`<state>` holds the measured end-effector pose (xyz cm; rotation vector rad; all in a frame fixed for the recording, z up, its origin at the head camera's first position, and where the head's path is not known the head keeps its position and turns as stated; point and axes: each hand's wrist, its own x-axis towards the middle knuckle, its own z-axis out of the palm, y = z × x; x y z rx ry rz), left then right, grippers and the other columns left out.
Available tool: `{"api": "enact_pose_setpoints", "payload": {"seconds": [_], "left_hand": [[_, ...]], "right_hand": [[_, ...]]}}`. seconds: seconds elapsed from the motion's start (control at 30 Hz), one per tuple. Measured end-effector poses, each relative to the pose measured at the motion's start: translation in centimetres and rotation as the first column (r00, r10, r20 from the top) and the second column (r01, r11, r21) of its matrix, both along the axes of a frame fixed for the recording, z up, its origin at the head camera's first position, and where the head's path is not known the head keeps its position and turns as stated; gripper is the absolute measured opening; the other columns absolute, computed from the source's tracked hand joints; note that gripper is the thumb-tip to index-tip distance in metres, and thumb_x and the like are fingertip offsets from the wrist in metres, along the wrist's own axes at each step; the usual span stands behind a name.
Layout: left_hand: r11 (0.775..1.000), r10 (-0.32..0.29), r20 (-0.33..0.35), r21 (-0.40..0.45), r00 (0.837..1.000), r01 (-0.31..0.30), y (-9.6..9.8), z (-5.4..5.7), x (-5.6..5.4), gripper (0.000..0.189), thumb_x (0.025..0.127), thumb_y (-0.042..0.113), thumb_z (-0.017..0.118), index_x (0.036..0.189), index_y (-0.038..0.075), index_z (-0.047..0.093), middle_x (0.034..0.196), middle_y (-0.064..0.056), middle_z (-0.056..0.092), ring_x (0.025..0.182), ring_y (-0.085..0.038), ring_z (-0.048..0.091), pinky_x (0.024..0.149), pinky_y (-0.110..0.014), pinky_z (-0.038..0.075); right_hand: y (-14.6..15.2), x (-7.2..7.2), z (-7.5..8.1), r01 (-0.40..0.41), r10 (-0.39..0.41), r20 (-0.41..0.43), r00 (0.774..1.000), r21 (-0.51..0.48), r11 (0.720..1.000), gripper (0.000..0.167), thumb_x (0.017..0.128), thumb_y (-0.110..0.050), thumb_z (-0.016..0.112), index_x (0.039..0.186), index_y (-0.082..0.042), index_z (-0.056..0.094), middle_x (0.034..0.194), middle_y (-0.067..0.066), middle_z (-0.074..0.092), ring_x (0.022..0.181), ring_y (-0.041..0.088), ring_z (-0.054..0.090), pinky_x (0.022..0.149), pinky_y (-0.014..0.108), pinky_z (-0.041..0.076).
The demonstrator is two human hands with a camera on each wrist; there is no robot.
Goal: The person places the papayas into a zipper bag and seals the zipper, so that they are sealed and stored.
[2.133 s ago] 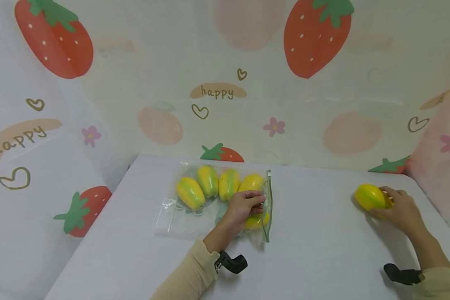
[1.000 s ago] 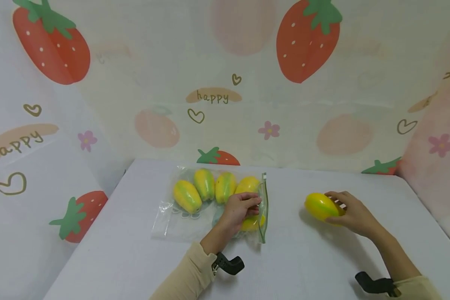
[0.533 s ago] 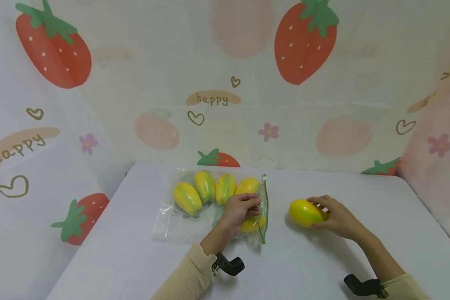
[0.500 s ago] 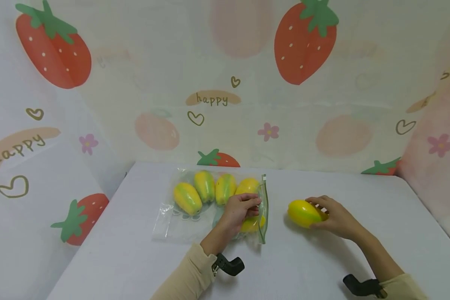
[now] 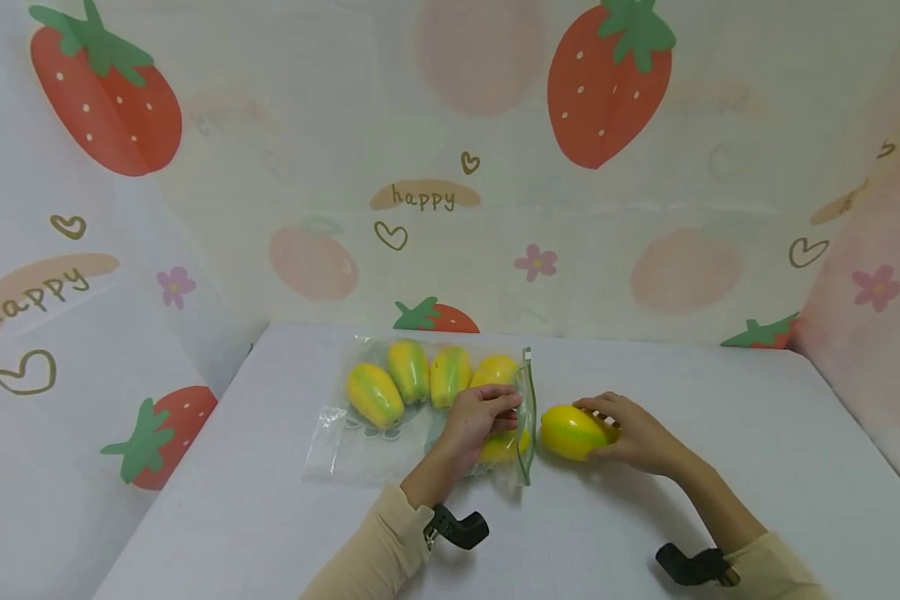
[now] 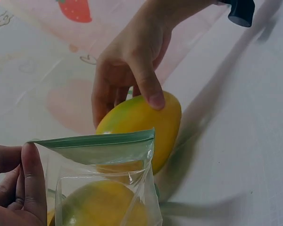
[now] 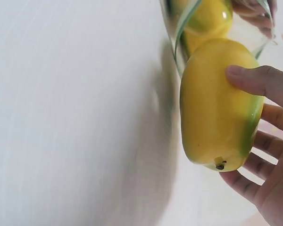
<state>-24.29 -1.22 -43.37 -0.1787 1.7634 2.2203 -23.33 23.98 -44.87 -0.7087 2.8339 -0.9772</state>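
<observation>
My right hand point(image 5: 641, 433) holds a yellow papaya point(image 5: 570, 433) with green streaks, thumb on one side and fingers on the other. In the right wrist view the stem end of this papaya point(image 6: 167, 120) faces the camera. Its far end is at the mouth of a clear zip bag point(image 5: 330, 450) lying on its side. My left hand point(image 5: 472, 421) pinches the bag's green-edged rim point(image 6: 99, 140), keeping the mouth apart. Inside the bag lie several more papayas point(image 5: 375, 396); the left hand partly hides some of them.
The bag lies on a white-covered table point(image 5: 270, 533). A printed cloth backdrop point(image 5: 435, 258) with strawberries and hearts stands behind and at both sides. A black wrist camera point(image 5: 461, 529) juts from the left sleeve, another black camera point(image 5: 690, 565) from the right.
My right hand has carried the papaya left from the right side of the table to beside the bag's mouth. The left hand has kept its pinch on the rim.
</observation>
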Motion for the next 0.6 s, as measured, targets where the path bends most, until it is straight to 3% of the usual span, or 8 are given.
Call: {"api": "enact_pose_setpoints", "payload": {"seconds": [0.43, 0.6], "left_hand": [[1.000, -0.016, -0.024, 0.018, 1.000, 0.016, 0.2, 0.0, 0.0, 0.028, 0.093, 0.007, 0.063, 0.116, -0.008, 0.064, 0.080, 0.001, 0.062, 0.068, -0.010, 0.059, 0.064, -0.017, 0.057], [1.000, -0.018, -0.038, 0.020, 0.999, 0.019, 0.3, -0.1, 0.1, 0.027, 0.094, 0.008, 0.063, 0.116, -0.008, 0.064, 0.080, 0.001, 0.061, 0.068, -0.010, 0.059, 0.065, -0.017, 0.056]], "right_hand": [[-2.8, -0.5, -0.7, -0.098, 0.098, -0.013, 0.995, -0.024, 0.995, 0.059, 0.075, -0.020, 0.083, 0.128, -0.011, 0.061, 0.121, 0.009, 0.062, 0.113, 0.031, 0.056, 0.100, 0.057, 0.047], [-3.9, -0.8, -1.1, -0.099, 0.098, -0.008, 0.995, -0.067, 0.993, 0.057, 0.075, -0.023, 0.084, 0.126, -0.010, 0.061, 0.120, 0.007, 0.063, 0.110, 0.027, 0.058, 0.095, 0.050, 0.051]]}}
